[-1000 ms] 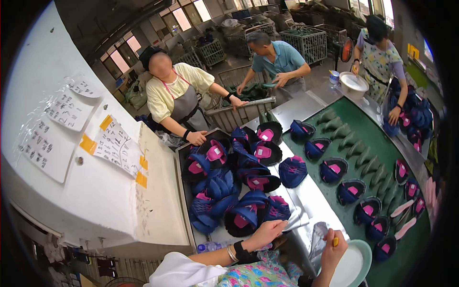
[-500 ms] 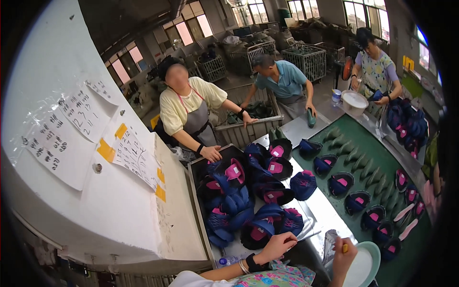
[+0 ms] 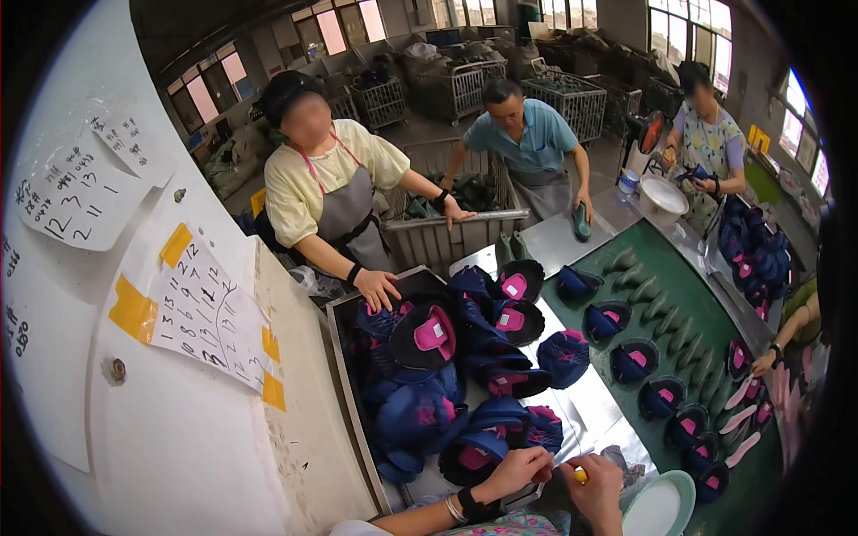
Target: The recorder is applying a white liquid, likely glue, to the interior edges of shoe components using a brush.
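Observation:
My left hand (image 3: 516, 475), with a black wristband, is closed in a pinch near the front of the shoe pile; what lies between its fingertips is too small to make out. Close beside it, my right hand (image 3: 597, 489) is closed around a thin tool whose yellow handle (image 3: 581, 475) shows by the thumb; its other end is hidden. A pale green bowl (image 3: 686, 489) of white liquid stands just right of that hand. Navy shoe uppers with pink linings (image 3: 502, 418) lie heaped in front of my hands, partly in a metal-edged tray (image 3: 343, 359).
A green conveyor belt (image 3: 572, 314) carries shoe uppers, dark green shoe lasts (image 3: 666, 320) and pink insoles (image 3: 740, 420). Across the tray, one person rests a hand (image 3: 375, 288) on the shoes; others work farther off. A white pillar (image 3: 197, 429) bounds the left.
My right hand has moved left from beside the bowl, close to my left hand. A co-worker's hand has come over the belt at the right. The view has shifted slightly.

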Motion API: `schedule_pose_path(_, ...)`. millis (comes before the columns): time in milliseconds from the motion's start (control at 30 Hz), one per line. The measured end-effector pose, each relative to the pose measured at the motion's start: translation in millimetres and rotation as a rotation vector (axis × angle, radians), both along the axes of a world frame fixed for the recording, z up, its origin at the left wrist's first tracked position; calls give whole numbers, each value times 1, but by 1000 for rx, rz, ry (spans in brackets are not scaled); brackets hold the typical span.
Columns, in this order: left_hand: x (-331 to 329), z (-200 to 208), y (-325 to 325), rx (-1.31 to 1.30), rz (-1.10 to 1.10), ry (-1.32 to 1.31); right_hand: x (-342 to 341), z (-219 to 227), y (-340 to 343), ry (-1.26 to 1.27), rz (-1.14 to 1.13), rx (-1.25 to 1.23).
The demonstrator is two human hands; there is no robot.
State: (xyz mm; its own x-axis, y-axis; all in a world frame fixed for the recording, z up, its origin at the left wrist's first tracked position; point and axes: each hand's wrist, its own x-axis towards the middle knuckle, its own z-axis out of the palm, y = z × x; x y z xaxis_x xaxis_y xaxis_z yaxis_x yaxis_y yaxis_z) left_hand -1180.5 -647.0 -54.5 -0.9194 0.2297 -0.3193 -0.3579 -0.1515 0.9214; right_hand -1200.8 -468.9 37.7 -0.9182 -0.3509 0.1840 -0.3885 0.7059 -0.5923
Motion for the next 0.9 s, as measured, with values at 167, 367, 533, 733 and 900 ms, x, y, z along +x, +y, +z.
schedule_pose_path(167, -13, 23, -5, -184, 173, 296, 1, 0, 15, 80, -60, -83)
schedule_pose_path(367, -6, 82, -10, -40, 288, 452, 12, 8, 44, 81, -114, -123)
schedule_pose_path(533, 20, 135, 3, -95, 334, 525, 22, 11, 61, 126, -175, -199)
schedule_pose_path(733, 26, 205, 13, 10, 257, 779, 27, 15, 79, 114, -203, -248)
schedule_pose_path(900, 36, 272, 3, -202, 89, 1080, 25, 13, 86, 145, -222, -262)
